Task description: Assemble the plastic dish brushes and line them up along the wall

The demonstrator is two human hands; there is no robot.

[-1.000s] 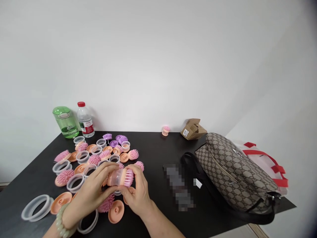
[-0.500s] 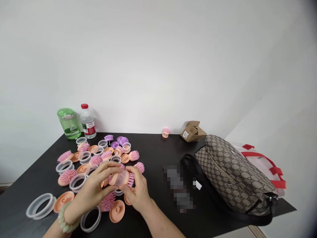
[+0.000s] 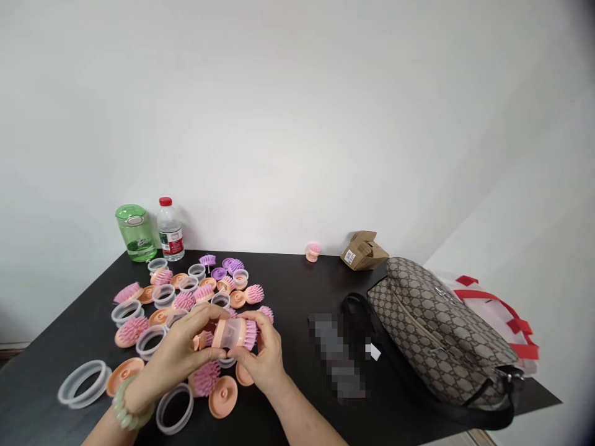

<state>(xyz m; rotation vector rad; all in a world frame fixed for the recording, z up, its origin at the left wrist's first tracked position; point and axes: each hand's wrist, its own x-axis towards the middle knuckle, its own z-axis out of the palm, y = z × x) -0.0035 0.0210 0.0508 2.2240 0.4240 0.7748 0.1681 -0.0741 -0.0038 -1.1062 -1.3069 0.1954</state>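
Between my two hands is a brush [image 3: 231, 334] with a peach cap, a clear middle ring and pink bristles pointing right. My left hand [image 3: 188, 341] grips its cap end, fingers above and thumb below; a pale green bead bracelet circles that wrist. Curled round the bristle end is my right hand [image 3: 264, 350], its thumb under the brush. Beneath and around them lie pink bristle heads [image 3: 131, 331], peach discs [image 3: 223, 396], clear rings [image 3: 175, 410] and a few purple parts [image 3: 219, 273].
On the black table [image 3: 297, 291], a green jug [image 3: 136, 234] and a water bottle [image 3: 171, 232] stand back left. A small pink brush [image 3: 313, 252] and cardboard box [image 3: 364, 251] sit by the wall. A patterned bag [image 3: 441, 334] and red-and-white bag [image 3: 499, 316] lie right.
The brush has turned slightly between my hands, and more of its cap and clear ring shows. My right fingers have shifted toward the bristle end. The whole view has moved a little.
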